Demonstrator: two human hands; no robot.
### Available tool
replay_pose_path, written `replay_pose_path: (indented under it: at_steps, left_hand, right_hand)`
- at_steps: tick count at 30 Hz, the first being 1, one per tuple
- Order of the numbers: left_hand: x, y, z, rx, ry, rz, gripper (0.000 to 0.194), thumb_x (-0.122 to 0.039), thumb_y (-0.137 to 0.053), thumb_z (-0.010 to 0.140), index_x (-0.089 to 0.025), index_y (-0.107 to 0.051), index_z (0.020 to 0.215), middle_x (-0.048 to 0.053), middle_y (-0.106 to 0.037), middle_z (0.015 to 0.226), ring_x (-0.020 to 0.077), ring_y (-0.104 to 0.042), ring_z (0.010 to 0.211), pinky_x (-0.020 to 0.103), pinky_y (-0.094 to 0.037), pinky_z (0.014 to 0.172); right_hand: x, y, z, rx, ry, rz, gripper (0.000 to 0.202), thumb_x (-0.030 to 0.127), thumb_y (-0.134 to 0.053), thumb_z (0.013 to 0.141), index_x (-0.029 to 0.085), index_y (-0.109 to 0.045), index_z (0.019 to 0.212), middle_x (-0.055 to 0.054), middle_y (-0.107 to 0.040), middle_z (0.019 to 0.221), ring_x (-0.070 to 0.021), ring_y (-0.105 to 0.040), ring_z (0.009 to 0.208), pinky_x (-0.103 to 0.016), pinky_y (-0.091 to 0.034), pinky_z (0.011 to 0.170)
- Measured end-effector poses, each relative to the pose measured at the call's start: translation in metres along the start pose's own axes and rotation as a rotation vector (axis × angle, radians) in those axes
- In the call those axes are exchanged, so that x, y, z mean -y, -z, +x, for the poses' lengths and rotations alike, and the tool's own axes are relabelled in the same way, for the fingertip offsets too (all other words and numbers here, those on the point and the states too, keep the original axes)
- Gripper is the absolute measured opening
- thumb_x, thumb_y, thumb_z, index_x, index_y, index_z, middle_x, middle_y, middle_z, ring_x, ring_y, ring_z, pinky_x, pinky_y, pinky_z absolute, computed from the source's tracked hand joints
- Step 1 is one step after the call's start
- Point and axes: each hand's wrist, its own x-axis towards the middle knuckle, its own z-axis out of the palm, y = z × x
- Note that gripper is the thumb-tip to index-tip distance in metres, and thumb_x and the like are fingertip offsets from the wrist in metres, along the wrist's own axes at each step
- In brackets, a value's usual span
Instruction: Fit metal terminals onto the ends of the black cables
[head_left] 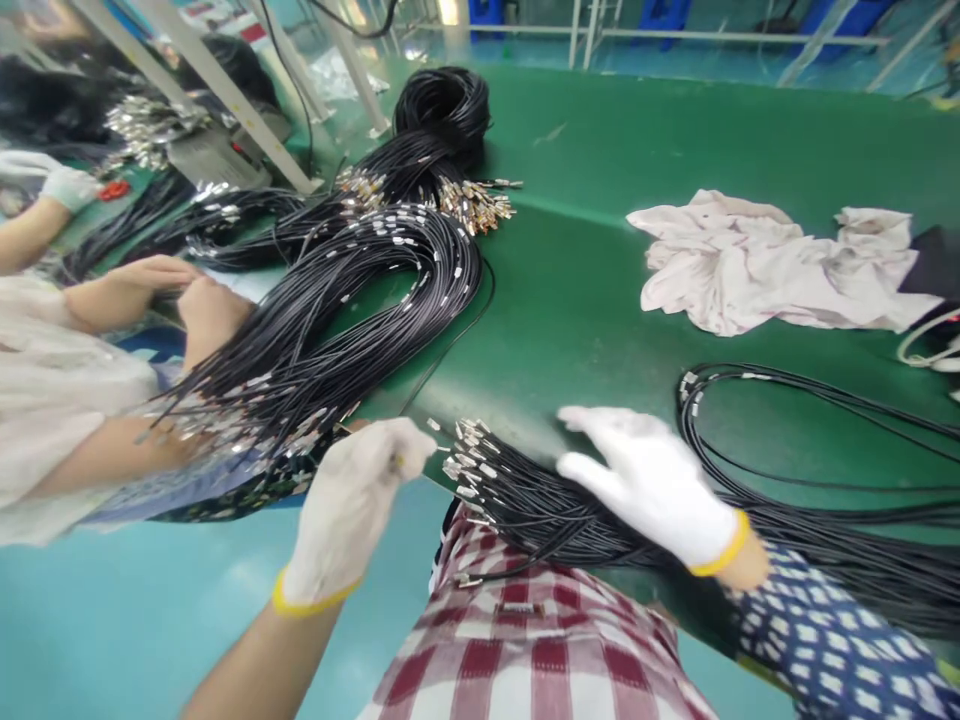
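Note:
Both my hands wear white gloves with yellow cuffs. My left hand is closed at the table's front edge, its fingertips pinched on a thin cable end just left of the bundle's silver connectors. The black cable bundle lies along the front edge, its connector ends toward my left hand. Over the bundle's right part rests my right hand, palm down, with thumb and fingers apart. One loose cable end hangs over the checked apron at my lap.
On the green table lie a looped cable bundle, a coiled bundle, a crumpled pale cloth and looped cables. At the left, a person's bare hands work beside the bundles. Metal posts stand behind.

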Motion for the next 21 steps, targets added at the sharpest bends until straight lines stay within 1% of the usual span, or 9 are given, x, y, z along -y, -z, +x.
replay_pose_path:
  at_steps: [3,5,6,8,10,12,15,18,21]
  left_hand:
    - [0.009,0.004,-0.015,-0.067,-0.103,0.193,0.025,-0.029,-0.049,0.093,-0.022,-0.06,0.071,0.004,-0.063,0.086,0.0215,-0.057,0.092,0.031,-0.044,0.081]
    - [0.018,-0.008,-0.021,0.046,-0.298,0.413,0.012,-0.024,-0.055,0.088,-0.023,-0.067,0.086,0.004,-0.067,0.102,0.023,-0.058,0.102,0.033,-0.042,0.093]
    - [0.021,-0.018,-0.022,0.146,-0.424,0.521,0.016,-0.027,-0.061,0.085,-0.023,-0.069,0.098,0.005,-0.068,0.111,0.0253,-0.058,0.11,0.037,-0.039,0.101]
    - [0.027,-0.047,-0.021,0.405,-0.651,0.686,0.059,-0.044,-0.074,0.076,-0.021,-0.06,0.129,0.012,-0.061,0.134,0.0328,-0.05,0.128,0.046,-0.027,0.116]
    - [0.033,-0.081,-0.018,0.643,-0.776,0.833,0.106,-0.068,-0.078,0.06,-0.016,-0.045,0.146,0.019,-0.044,0.152,0.0394,-0.036,0.14,0.052,-0.016,0.121]
    - [0.038,-0.111,-0.017,0.717,-0.811,0.994,0.128,-0.076,-0.08,0.046,-0.011,-0.04,0.149,0.026,-0.037,0.155,0.0444,-0.031,0.143,0.058,-0.013,0.121]
    - [0.044,-0.133,-0.018,0.691,-0.835,1.198,0.116,-0.058,-0.086,0.056,-0.011,-0.038,0.15,0.025,-0.044,0.149,0.0418,-0.041,0.136,0.056,-0.024,0.117]
    - [0.046,-0.13,-0.021,0.606,-0.846,1.288,0.101,-0.04,-0.087,0.065,-0.011,-0.039,0.149,0.02,-0.058,0.132,0.0349,-0.054,0.119,0.049,-0.039,0.107]
    - [0.044,-0.122,-0.022,0.566,-0.834,1.304,0.097,-0.038,-0.09,0.063,-0.009,-0.045,0.144,0.016,-0.062,0.119,0.0323,-0.058,0.107,0.047,-0.046,0.098]
  right_hand:
    - [-0.047,0.013,-0.035,-0.006,-0.11,-0.163,0.055,0.047,-0.062,0.089,0.024,-0.056,0.138,-0.011,-0.066,0.132,-0.0329,-0.063,0.117,-0.047,-0.05,0.098]
    - [-0.066,0.016,-0.067,-0.011,-0.127,-0.28,0.073,0.048,-0.073,0.078,0.02,-0.053,0.142,-0.015,-0.059,0.141,-0.0376,-0.057,0.126,-0.051,-0.048,0.101]
    - [-0.07,0.015,-0.082,-0.003,-0.112,-0.326,0.079,0.047,-0.076,0.074,0.018,-0.052,0.143,-0.017,-0.056,0.144,-0.0397,-0.052,0.131,-0.053,-0.045,0.105]
    - [-0.069,0.009,-0.104,0.027,-0.075,-0.383,0.087,0.044,-0.079,0.068,0.013,-0.049,0.144,-0.019,-0.053,0.147,-0.0414,-0.044,0.137,-0.057,-0.034,0.114]
    - [-0.063,0.002,-0.114,0.053,-0.076,-0.405,0.093,0.043,-0.081,0.065,0.01,-0.047,0.145,-0.02,-0.05,0.149,-0.0414,-0.042,0.139,-0.058,-0.026,0.118]
    - [-0.057,-0.003,-0.117,0.069,-0.101,-0.409,0.099,0.043,-0.083,0.063,0.008,-0.044,0.147,-0.021,-0.048,0.151,-0.0415,-0.041,0.139,-0.057,-0.025,0.119]
    - [-0.053,-0.004,-0.121,0.08,-0.096,-0.384,0.107,0.043,-0.086,0.059,0.007,-0.041,0.149,-0.021,-0.046,0.152,-0.0408,-0.041,0.139,-0.055,-0.026,0.118]
    - [-0.051,-0.003,-0.127,0.051,-0.073,-0.355,0.106,0.042,-0.088,0.058,0.007,-0.044,0.147,-0.021,-0.05,0.148,-0.0397,-0.047,0.133,-0.054,-0.03,0.116]
    - [-0.047,-0.003,-0.128,-0.039,-0.08,-0.319,0.09,0.042,-0.087,0.063,0.012,-0.052,0.14,-0.018,-0.058,0.141,-0.0385,-0.053,0.125,-0.054,-0.038,0.109]
